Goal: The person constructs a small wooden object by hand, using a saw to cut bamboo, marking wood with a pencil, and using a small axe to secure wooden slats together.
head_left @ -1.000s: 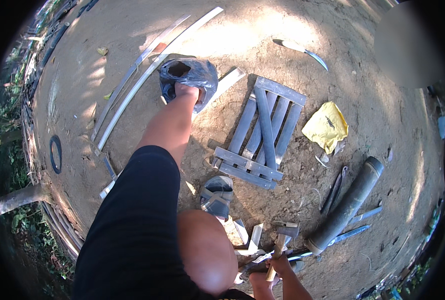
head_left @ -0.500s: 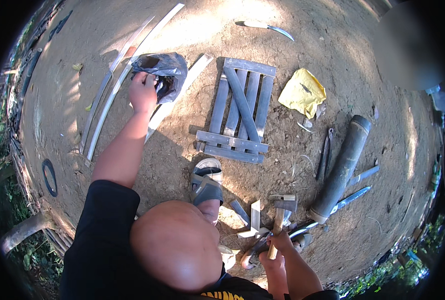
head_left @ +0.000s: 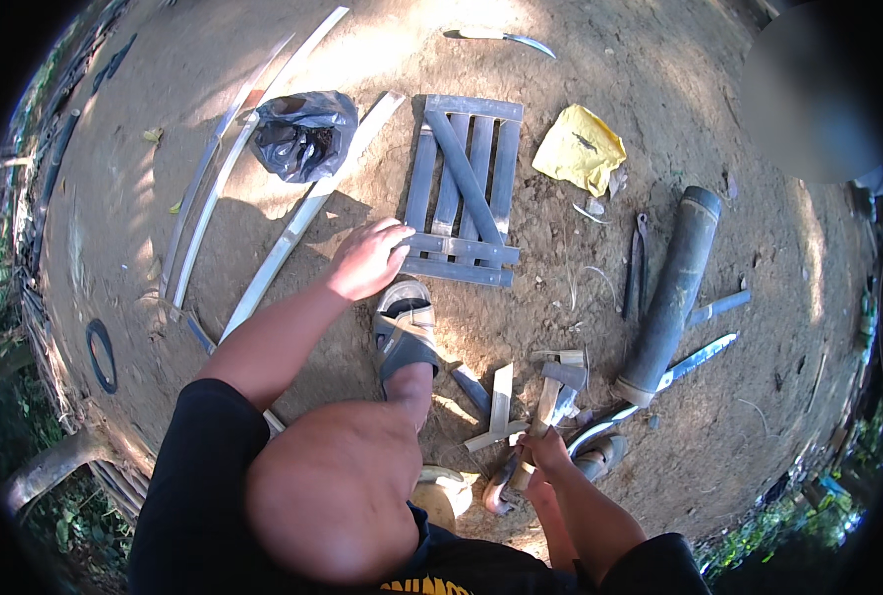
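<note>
My left hand (head_left: 370,260) is at the lower left corner of a slatted panel (head_left: 449,214) made of dark grey strips. Its fingers are drawn together, with the tips at the left end of a cross strip (head_left: 461,246); anything pinched in them is too small to tell. In my right hand (head_left: 548,452), low in the view, is a hammer (head_left: 552,389) with a pale wooden handle, gripped with its head pointing up and away. One strip lies diagonally across the panel. Left of it stands a black plastic bag (head_left: 307,139), its mouth open.
Long pale strips (head_left: 288,233) lie on the left. At the right are a yellow bag (head_left: 580,149), pincers (head_left: 638,263), a thick dark bamboo tube (head_left: 671,297) and a long blade (head_left: 699,359). A curved knife (head_left: 506,38) lies far off. My sandalled foot (head_left: 407,332) stands below the panel.
My left hand has come out of the black bag and moved right and nearer, to the panel's corner. The right hand still holds the hammer. The whole view has shifted slightly.
</note>
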A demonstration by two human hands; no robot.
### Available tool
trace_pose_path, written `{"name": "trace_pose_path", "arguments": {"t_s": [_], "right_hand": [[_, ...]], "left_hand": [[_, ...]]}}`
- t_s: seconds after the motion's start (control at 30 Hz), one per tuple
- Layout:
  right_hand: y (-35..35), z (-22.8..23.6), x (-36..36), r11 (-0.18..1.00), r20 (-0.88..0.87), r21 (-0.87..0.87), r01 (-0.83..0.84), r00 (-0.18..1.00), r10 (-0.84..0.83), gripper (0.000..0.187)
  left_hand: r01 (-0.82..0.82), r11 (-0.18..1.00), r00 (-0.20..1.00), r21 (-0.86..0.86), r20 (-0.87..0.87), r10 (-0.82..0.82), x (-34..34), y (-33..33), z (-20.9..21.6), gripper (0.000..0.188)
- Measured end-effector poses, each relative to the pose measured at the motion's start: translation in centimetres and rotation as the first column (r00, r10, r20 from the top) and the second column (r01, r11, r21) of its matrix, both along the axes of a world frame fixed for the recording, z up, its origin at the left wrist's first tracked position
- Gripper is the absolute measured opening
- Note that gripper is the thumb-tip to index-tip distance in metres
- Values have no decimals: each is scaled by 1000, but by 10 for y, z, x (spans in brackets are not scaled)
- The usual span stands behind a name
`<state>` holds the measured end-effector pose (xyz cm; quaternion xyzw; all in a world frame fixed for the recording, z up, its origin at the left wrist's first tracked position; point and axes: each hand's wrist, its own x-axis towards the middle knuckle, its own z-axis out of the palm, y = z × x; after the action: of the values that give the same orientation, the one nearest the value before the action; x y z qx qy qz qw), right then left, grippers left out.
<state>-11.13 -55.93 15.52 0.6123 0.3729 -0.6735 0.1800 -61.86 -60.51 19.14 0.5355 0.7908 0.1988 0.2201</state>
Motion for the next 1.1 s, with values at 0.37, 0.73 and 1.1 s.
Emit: {"name": "trace_pose_path", "arguments": {"t_s": [0.37,0.73,1.1], "right_hand": [[14,10,10,885,341,171,-434,869,360,39],[40,-11,25,737,410,563,-372,901,142,34],[61,-52,-21,378,699,609,-697,697,160,65]], "left_hand": [[200,882,917,-427,-236,-322,35,25,-23,83],[259,864,895,-433,-228,-383,64,67,-47,76],[252,807,889,-534,-202,-411,65,71,-64,83]]}}
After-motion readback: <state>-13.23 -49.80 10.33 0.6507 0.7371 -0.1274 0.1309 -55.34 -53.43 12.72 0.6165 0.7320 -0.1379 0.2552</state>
